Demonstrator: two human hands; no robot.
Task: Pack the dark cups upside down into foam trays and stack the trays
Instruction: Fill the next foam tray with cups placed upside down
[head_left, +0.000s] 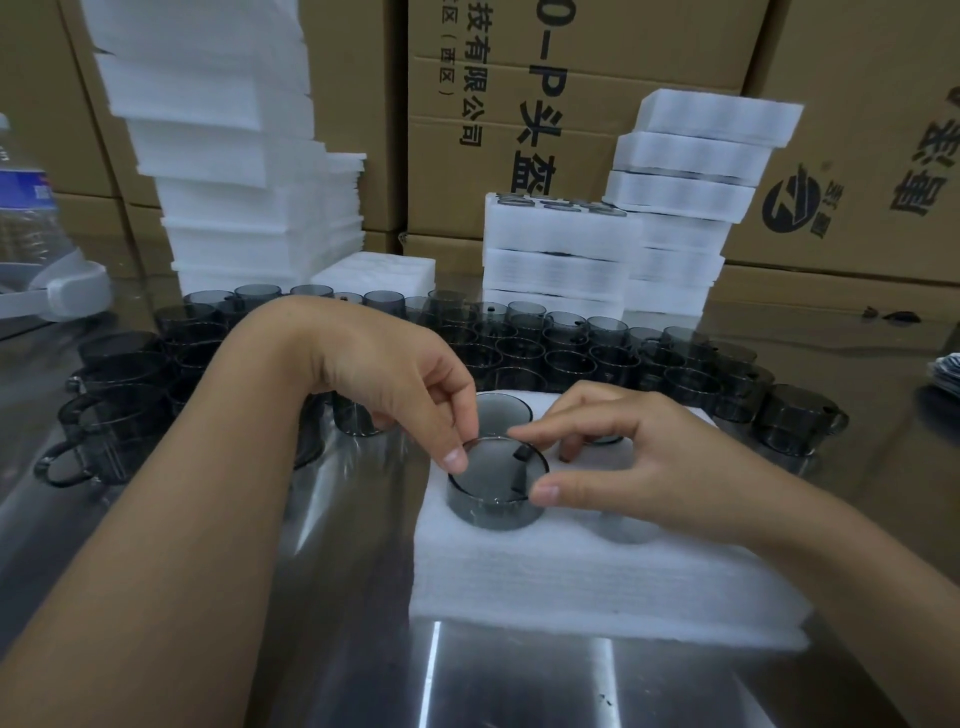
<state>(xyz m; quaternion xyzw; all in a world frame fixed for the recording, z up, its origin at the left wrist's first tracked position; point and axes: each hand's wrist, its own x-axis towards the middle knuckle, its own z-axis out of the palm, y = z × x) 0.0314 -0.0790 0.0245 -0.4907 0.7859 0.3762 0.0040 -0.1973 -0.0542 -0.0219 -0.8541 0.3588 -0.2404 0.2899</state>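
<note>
Now my left hand and right hand both pinch the dark cup, half-sunk in the foam tray mid-frame.

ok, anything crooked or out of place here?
Yes: the top three white foam trays of the back right stack sit shifted right, overhanging those below. The dark translucent cup stands proud of its slot, not yet seated.
</note>
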